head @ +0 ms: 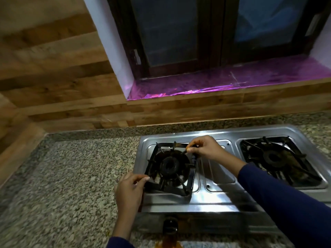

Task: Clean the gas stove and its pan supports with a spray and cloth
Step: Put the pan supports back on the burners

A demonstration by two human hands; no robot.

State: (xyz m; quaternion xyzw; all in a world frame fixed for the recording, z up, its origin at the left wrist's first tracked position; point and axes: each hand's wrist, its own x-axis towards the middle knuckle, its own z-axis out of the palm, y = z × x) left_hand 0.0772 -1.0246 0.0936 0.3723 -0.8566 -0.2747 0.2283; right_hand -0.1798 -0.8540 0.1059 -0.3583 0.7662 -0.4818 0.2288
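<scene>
A two-burner steel gas stove (220,197) sits on the granite counter. Its left pan support (169,187) is a black square frame around the left burner (169,165). My left hand (129,190) pinches the frame's near-left corner. My right hand (206,149) pinches its far-right corner. The frame looks slightly tilted, its near edge off the steel. The right pan support (304,169) lies flat over the right burner (273,158), untouched. No spray or cloth is in view.
Speckled granite counter (68,185) stretches left of the stove. A wood-panel wall (71,104) runs behind it. A window sill with purple foil (215,83) sits above the stove. A dark stove knob (170,226) pokes out at the front.
</scene>
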